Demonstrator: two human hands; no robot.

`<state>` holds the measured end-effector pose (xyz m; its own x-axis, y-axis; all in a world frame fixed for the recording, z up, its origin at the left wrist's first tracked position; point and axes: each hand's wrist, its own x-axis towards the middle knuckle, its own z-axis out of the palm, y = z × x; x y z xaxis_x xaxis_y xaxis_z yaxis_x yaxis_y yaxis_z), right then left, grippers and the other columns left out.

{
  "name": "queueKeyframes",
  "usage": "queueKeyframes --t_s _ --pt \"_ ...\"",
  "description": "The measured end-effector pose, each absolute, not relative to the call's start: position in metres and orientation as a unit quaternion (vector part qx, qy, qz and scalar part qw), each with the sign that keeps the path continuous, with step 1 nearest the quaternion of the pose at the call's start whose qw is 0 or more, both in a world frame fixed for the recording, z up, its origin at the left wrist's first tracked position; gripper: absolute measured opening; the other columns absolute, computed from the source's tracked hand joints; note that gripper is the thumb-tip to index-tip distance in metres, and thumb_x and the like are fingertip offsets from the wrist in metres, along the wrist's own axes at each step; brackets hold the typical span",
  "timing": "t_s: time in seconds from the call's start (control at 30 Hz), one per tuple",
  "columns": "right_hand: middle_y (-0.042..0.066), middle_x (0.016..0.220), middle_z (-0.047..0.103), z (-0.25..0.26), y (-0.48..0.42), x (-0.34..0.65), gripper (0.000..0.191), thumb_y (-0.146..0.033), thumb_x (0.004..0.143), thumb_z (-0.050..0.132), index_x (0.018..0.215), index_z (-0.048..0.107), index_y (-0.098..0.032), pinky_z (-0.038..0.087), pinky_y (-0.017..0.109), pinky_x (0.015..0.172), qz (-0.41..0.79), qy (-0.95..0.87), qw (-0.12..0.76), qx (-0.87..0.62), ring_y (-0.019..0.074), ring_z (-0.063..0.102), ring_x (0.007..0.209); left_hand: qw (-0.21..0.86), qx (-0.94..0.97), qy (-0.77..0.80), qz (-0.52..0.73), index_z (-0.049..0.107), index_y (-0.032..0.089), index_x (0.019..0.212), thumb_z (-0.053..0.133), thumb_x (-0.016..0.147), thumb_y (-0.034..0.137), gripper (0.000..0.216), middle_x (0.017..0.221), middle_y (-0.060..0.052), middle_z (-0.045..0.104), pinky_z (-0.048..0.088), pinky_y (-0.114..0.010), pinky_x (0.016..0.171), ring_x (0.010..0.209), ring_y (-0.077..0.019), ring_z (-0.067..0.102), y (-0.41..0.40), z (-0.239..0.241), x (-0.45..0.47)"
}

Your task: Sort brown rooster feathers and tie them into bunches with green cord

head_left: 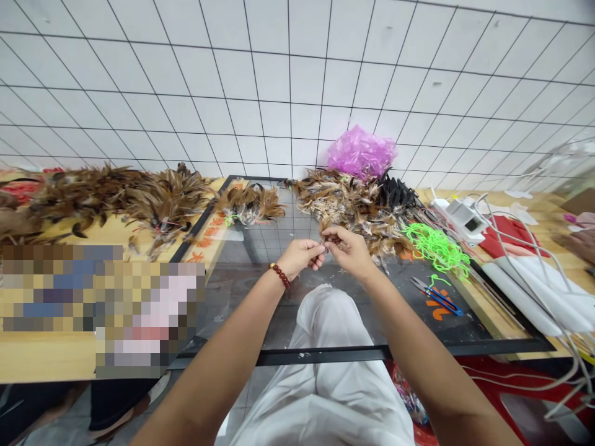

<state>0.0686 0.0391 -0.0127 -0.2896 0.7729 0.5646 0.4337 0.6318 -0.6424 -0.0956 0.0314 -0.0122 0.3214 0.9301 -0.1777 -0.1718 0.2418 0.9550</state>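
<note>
My left hand (302,259), with a dark red bead bracelet (281,276) at its wrist, is closed in a pinch above the glass table top (242,272). My right hand (348,251) pinches just beside it, and the fingertips of both meet. Whatever lies between them is too small to make out; brown feather tips show right behind. Beyond the hands spreads a heap of brown feathers (334,195). A smaller feather bunch (251,201) lies to the left, with a bit of green string at its base. Thread snips with blue handles (439,297) rest on the right.
Bright green strings (439,248) lie right of the feathers, near a white device with cables (465,220). A pink plastic bag (362,152) stands against the tiled wall. More feathers (116,195) cover the left table. Black feathers (397,193) lie behind.
</note>
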Motion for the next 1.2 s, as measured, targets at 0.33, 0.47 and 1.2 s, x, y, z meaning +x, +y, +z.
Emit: queueKeyframes --t_s 0.33,0.47,1.2 --pt "0.011 0.102 0.067 -0.017 0.052 0.091 0.024 -0.023 0.09 0.05 0.103 0.071 -0.019 0.042 0.038 0.087 -0.013 -0.806 0.252 -0.536 0.0251 0.057 0.098 0.594 0.306 0.456 0.588 0.065 0.011 0.073 0.078 0.07 0.026 0.02 0.054 0.0 0.059 0.04 -0.018 0.044 0.045 -0.0063 0.051 0.042 -0.015 -0.097" --pt "0.015 0.103 0.064 -0.017 0.051 0.084 0.021 -0.023 0.088 0.054 0.096 0.073 -0.018 0.039 0.042 0.085 -0.063 -0.812 0.14 -0.563 0.029 0.053 0.101 0.589 0.295 0.454 0.6 0.064 0.011 0.072 0.077 0.07 0.026 0.019 0.055 0.0 0.06 0.041 -0.018 0.046 0.047 -0.0063 0.052 0.043 -0.017 -0.098" --pt "-0.002 0.06 0.063 -0.006 0.047 0.064 0.036 -0.045 0.057 0.081 0.077 0.07 -0.017 0.041 0.022 0.054 0.497 -0.491 0.571 -0.431 0.0094 0.054 0.056 0.659 0.328 0.417 0.533 0.065 0.009 0.08 0.069 0.08 0.019 0.01 0.09 -0.01 0.073 0.048 -0.019 0.051 0.056 -0.0072 0.061 0.032 -0.009 -0.093"
